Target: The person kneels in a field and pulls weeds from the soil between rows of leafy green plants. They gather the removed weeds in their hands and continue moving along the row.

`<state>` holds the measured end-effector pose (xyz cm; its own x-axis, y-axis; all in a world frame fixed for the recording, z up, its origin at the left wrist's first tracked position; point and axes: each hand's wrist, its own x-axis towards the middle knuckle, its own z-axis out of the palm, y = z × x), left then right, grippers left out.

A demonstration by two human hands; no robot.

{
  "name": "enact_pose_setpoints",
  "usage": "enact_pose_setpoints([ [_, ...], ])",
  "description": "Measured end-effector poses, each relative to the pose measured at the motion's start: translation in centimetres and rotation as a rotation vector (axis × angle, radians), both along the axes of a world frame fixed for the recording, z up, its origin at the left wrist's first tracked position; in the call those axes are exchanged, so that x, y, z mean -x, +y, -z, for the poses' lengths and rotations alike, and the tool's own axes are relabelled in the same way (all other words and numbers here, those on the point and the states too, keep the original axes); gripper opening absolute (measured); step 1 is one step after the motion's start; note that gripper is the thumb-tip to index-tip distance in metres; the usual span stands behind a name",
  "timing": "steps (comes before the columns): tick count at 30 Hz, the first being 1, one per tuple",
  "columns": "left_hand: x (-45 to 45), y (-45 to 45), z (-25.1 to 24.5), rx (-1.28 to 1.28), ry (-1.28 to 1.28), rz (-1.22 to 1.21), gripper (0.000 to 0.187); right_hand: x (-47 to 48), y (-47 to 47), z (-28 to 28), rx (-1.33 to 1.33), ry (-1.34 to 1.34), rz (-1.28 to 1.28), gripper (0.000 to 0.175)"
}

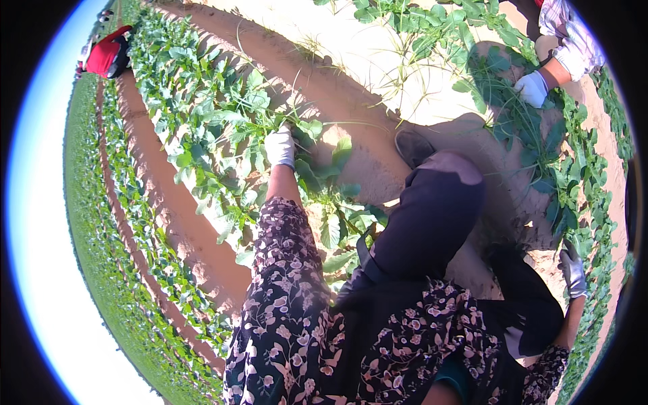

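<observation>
My left hand (280,147), in a white knit glove, reaches into a row of leafy green crop plants (217,116). Its fingertips go in among the stems and leaves, so whether they grip any is hidden. Thin grass blades (349,123) stick out beside it. Over at the right edge, my right hand (573,272), in a greyish white glove, is low beside another row of the leafy plants (590,202). Its fingers point up toward the leaves, partly in shadow, and I cannot make out anything held.
A co-worker's gloved hand (532,89) is in grass and leaves at the upper right. Farther off, a person in red (104,58) bends over the rows. My bent knee (450,177) and shoe (414,148) stand on a sandy furrow (364,152) between the rows.
</observation>
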<state>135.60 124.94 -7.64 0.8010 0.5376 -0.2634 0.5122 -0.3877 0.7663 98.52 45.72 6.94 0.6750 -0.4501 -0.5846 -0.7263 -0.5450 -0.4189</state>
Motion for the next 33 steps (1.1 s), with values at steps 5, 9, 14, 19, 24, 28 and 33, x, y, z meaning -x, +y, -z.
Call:
enact_pose_setpoints([
  [5, 3.4, -1.1, -2.1, 0.621, -0.272, -0.271, 0.033, 0.7, 0.0, -0.1, -0.038, -0.072, 0.036, 0.053],
  [9, 3.0, -0.4, -4.6, 0.161, 0.321, 0.266, 0.034, -0.1, 0.7, -0.7, -0.018, 0.014, 0.026, 0.055],
  [14, -2.5, -2.4, -7.3, -0.639, 0.577, 0.572, 0.078, -0.8, 1.1, -1.1, -0.022, 0.04, 0.011, 0.061],
  [19, -3.1, -5.9, -6.4, -0.789, 0.493, 0.556, 0.074, 0.4, -0.2, -0.8, -0.085, 0.02, 0.098, 0.054],
  [24, -5.0, -4.2, -3.6, -0.846, 0.678, 0.992, 0.056, 1.7, -1.4, -0.5, -0.05, 0.081, 0.09, 0.057],
  [28, -4.7, -2.2, -1.7, -0.093, 0.579, 0.423, 0.046, 2.3, -1.3, -0.1, -0.027, 0.072, 0.054, 0.061],
  [33, -1.4, -2.5, -1.2, -0.031, 0.299, 0.152, 0.044, 3.2, -1.2, 0.1, -0.017, -0.048, 0.06, 0.059],
])
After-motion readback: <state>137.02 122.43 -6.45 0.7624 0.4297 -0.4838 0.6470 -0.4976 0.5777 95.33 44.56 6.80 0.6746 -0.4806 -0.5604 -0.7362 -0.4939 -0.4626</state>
